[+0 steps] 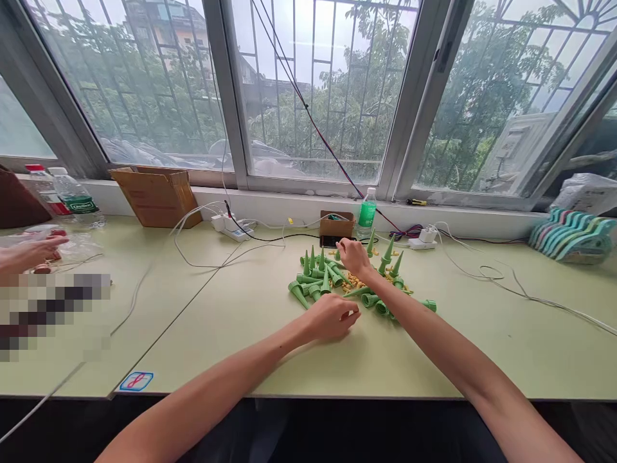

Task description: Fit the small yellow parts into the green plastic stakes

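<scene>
Green plastic cone-shaped spikes [326, 280] lie and stand in a loose pile on the table, with small yellow pieces [354, 281] scattered among them. At the near edge of the pile rests my left hand [332, 316], its fingers curled in; whatever they may hold is hidden. My right hand [354, 256] reaches over the far side of the pile, close to some upright spikes. Its fingers are bent together, and I cannot make out anything in them.
Behind the pile are a small cardboard box [336, 226], a phone [332, 242] and a green-labelled bottle [367, 211]. White cables and power strips [234, 230] run along the window side. At right stand stacked teal hangers [573, 238]. Another person's hand [33, 252] is at left.
</scene>
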Motion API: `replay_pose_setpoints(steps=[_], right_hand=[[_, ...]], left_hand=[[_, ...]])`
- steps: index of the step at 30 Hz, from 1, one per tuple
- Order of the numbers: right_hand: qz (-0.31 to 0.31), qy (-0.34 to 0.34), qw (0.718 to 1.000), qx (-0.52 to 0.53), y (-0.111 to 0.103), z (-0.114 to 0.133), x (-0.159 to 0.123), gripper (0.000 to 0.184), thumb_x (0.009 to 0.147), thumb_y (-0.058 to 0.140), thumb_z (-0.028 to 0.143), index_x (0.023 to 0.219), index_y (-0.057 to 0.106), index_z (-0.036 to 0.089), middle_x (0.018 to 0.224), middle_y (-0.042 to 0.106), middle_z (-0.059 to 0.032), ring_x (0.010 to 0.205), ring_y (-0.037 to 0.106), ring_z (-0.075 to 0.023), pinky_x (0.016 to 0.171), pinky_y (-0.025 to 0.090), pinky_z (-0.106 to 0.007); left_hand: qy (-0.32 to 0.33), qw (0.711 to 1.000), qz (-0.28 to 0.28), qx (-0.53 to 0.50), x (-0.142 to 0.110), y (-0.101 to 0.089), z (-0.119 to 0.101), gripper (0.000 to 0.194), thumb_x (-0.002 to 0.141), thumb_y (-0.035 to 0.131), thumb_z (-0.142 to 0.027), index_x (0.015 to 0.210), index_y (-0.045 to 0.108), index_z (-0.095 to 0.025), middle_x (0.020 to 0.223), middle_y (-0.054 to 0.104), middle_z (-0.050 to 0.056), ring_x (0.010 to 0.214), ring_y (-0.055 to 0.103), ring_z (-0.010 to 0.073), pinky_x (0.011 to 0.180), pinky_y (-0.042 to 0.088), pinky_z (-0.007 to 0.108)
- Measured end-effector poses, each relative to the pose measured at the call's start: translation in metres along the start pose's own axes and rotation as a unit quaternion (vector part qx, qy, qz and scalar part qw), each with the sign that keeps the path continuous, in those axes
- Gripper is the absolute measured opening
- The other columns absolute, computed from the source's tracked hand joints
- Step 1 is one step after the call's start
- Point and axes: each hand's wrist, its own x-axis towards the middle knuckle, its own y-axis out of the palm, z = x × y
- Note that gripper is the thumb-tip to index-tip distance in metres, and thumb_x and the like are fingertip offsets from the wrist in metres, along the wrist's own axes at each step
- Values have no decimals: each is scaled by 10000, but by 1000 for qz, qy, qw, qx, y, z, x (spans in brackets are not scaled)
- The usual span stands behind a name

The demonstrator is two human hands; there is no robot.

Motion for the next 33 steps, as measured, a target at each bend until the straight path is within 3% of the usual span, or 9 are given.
replay_pose_setpoints(steps=[7,18,23,28,31,33], right_hand=[[68,27,997,-4,1,-5,10,275,977,401,268,833,597,139,789,648,-120,709,594,-191,572,307,-255],[89,49,995,-11,-4,-10,18,267,947,441,243,777,608,122,764,633,-146,674,596,-212,571,350,-275],[68,50,996,5,-5,-11,17,186,934,472,252,951,600,117,788,649,-131,680,598,-203,583,364,-267],[-2,2,999,47,-12,-3,4,322,964,401,253,1249,451,112,712,644,-69,587,572,-181,550,345,-249],[-9,-49,998,28,-17,4,-5,281,967,382,256,1203,490,149,824,666,-82,671,597,-184,580,347,-248],[41,-67,997,-2,-20,8,-10,236,953,408,260,1124,544,172,884,675,-92,754,612,-199,604,351,-254]], left_hand=[[14,1000,9,26,0,0,-1,250,877,454,-214,720,646,-187,615,647,-3,534,529,106,577,357,218],[20,999,17,34,0,1,-1,249,881,450,-222,691,607,-180,624,638,-6,544,524,104,585,362,213],[26,999,19,37,0,0,-1,262,886,445,-226,679,598,-176,620,627,1,546,521,105,579,358,217],[29,999,25,35,0,0,-2,265,888,440,-224,699,619,-177,640,642,6,547,526,107,570,353,223],[26,999,28,35,1,0,-3,275,890,436,-227,697,625,-175,628,632,12,540,525,110,552,342,229],[24,999,29,37,1,0,-3,279,889,439,-231,686,622,-174,613,622,14,534,522,113,546,335,233]])
